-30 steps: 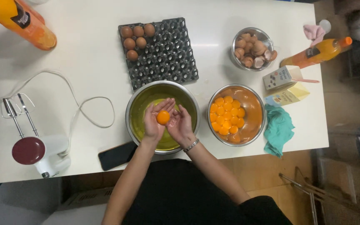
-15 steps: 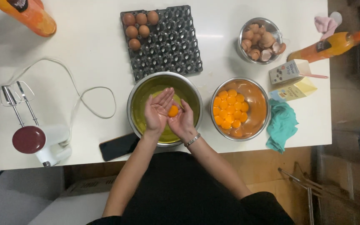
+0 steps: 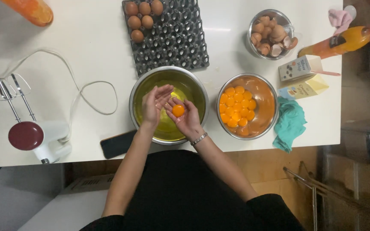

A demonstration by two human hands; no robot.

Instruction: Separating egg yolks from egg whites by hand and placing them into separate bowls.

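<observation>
Yolk now cupped in the right palm over the steel bowl

The egg yolk (image 3: 178,111), which half a second ago sat between the two pressed palms, now rests in the right hand (image 3: 185,116), whose fingers curl loosely upward around it; the left hand (image 3: 154,102) has drawn slightly apart, fingers spread wide and holding nothing, both over the steel bowl of egg whites (image 3: 193,87). Nearest on the desk (image 3: 86,47), a dark phone (image 3: 117,144) lies at the front edge beside that bowl, with a hand mixer (image 3: 35,139) and its looping cord to the left. To the right stand a bowl of yolks (image 3: 267,102), a teal cloth (image 3: 289,123) and two small cartons (image 3: 301,75). Farther back sit the dark egg tray (image 3: 172,38) with five eggs, a bowl of eggshells (image 3: 270,34) and an orange bottle (image 3: 343,41).
</observation>
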